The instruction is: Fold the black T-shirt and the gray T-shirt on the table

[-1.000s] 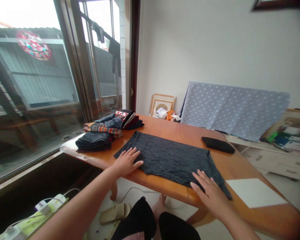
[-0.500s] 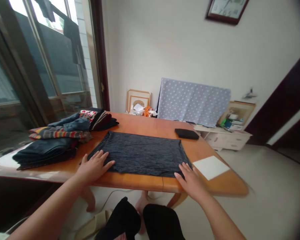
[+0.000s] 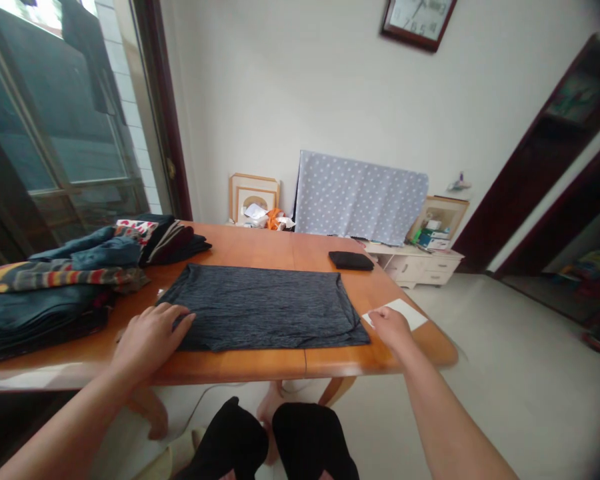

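A dark grey streaked piece of clothing, folded into a wide rectangle, lies flat near the table's front edge. At its left end rests my left hand, thumb apart from the bent fingers, its tips over the cloth. My right hand is off the cloth, to its right. Its fingers are closed at the left part of a flat white sheet, which the hand partly covers; the fingertips are hard to see.
Folded clothes are piled at the table's left, with jeans and a striped garment. A folded black item lies toward the back right of the wooden table. Behind stand a dotted cloth cover and a white cabinet.
My right hand has left the garment's right corner, moved right to the white sheet and closed. The left hand stays at the left end, its fingers more bent. The view has turned right.
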Demonstrator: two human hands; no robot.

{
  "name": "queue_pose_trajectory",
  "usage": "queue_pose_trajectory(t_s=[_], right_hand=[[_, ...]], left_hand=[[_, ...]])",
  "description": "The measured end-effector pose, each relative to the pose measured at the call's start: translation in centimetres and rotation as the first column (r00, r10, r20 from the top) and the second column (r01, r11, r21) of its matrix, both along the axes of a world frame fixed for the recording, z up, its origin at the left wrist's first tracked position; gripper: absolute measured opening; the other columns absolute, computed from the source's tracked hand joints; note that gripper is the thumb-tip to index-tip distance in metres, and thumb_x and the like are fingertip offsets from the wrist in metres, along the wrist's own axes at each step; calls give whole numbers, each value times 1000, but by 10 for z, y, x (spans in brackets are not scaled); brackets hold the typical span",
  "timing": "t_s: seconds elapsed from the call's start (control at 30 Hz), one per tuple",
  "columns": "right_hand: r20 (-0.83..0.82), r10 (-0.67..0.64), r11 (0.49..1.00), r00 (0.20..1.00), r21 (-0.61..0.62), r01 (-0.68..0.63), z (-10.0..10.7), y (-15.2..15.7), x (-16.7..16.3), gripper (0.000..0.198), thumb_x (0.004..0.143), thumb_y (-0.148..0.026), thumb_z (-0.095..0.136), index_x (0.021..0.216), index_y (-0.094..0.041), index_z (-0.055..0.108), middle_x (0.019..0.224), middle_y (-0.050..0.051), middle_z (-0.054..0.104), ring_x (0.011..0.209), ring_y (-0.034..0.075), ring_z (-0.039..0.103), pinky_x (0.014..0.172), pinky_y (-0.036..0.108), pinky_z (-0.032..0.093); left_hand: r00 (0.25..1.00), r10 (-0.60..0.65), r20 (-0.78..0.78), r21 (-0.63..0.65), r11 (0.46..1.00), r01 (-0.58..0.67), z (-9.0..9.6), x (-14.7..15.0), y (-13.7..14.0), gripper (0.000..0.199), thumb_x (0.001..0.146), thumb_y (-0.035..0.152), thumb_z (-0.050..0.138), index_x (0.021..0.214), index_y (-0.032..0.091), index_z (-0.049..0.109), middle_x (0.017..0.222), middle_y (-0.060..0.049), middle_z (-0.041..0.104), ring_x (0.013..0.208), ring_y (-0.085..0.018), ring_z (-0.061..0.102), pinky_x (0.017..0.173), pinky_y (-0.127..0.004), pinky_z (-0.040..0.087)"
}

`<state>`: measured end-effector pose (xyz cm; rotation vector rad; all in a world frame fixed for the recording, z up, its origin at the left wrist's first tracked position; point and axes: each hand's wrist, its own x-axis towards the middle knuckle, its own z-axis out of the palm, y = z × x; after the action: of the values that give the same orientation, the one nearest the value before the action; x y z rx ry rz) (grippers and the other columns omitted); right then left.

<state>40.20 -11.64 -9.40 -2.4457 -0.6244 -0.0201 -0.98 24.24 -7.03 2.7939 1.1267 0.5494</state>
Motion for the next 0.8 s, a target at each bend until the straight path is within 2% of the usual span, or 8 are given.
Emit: queue_pose_trajectory(t_s=[0.1,0.23,0.4,0.5,0.6,0.7,0.73,0.8], right_hand=[[-70,39,999,997,-22,-40,-1,5,3,36,86,-45,51,63,-20,62,61,4,66,58,16,59,54,26,32],[-141,92,994,986,-44,-99,0,5,-1,43,85,-49,55,52,-21,55,46,1,55,47,14,49,51,27,27],[-154,100,995,983,-3,-102,-2,11,-11,33,71,-39,73,51,-21,54,48,0,53,53,14,47,54,27,24],[-178,105,993,978,73,-94,-3,19,-15,21,66,-27,73,55,-21,57,54,-1,56,57,14,47,55,27,24],[-247,135,977,959,196,-87,0,24,-18,15,70,-28,67,60,-20,58,59,-1,58,61,13,49,55,25,28],[-363,199,943,910,325,-77,6,26,-21,15,76,-34,62,70,-20,58,62,-2,58,58,12,50,52,23,33],[-403,225,931,887,358,-73,8,26,-22,16,77,-35,61,72,-20,58,62,-3,57,56,12,50,50,23,33],[-479,272,913,835,402,-67,10,28,-21,18,77,-37,63,73,-21,56,60,-3,55,53,11,50,46,22,33]], left_hand=[[987,-147,61,86,986,141,4,20,-18,43,96,53,41,106,22,69,104,-8,68,101,-28,60,92,-39,44],[929,-331,164,19,943,333,10,72,-64,36,98,47,43,107,22,67,104,-7,68,101,-25,61,90,-36,46],[783,-585,210,-93,786,612,12,156,-135,28,95,37,51,109,21,69,108,-8,70,106,-24,62,95,-35,46],[739,-650,175,-132,728,672,9,200,-174,37,89,42,58,116,18,68,111,-11,69,106,-27,62,96,-37,46],[762,-640,100,-152,747,647,4,233,-206,55,77,57,67,116,18,67,108,-13,68,104,-32,61,93,-43,48],[829,-556,60,-163,814,558,-1,255,-226,71,65,67,72,113,16,65,110,-16,66,106,-38,59,92,-49,48],[851,-521,62,-167,836,523,-3,260,-230,68,66,64,72,113,16,65,110,-16,65,107,-38,59,92,-49,48],[886,-456,78,-187,867,462,-7,267,-232,48,76,49,66,112,17,64,110,-15,66,106,-36,60,90,-46,49]])
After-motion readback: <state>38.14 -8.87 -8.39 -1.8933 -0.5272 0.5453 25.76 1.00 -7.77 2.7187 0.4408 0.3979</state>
